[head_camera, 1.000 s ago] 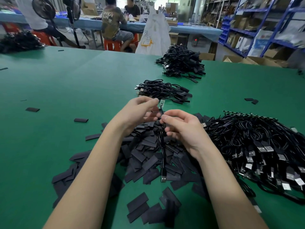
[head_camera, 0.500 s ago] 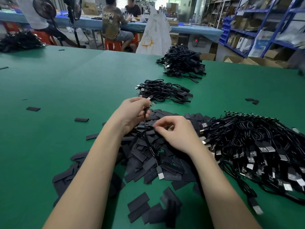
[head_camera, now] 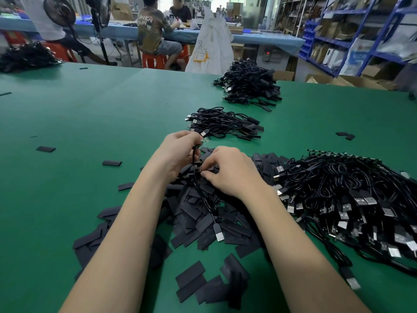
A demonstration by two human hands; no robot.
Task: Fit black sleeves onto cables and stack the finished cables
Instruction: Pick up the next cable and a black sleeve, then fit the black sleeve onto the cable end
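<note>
A thin, glossy black cable (head_camera: 204, 199) runs from the left hand (head_camera: 178, 152) down over the heap of sleeves (head_camera: 203, 213), ending in a flat metal plug (head_camera: 218, 233) that rests on the heap. The left hand pinches the cable's upper end, where a small green circuit tab (head_camera: 205, 140) sticks out past the fingertips. The right hand (head_camera: 230, 170) rests on the heap just beside the cable, fingers curled and pinching at a flat, matte black sleeve. To the right, touching the heap, sprawls a tangled mass of unsleeved cables (head_camera: 349, 195) with silvery plugs. Beyond the hands lie a small stack of finished cables (head_camera: 225, 123) and a larger pile (head_camera: 248, 84) near the far edge. The green felt-like surface (head_camera: 90, 123) stretches open on the left, dotted with stray sleeves.
</note>
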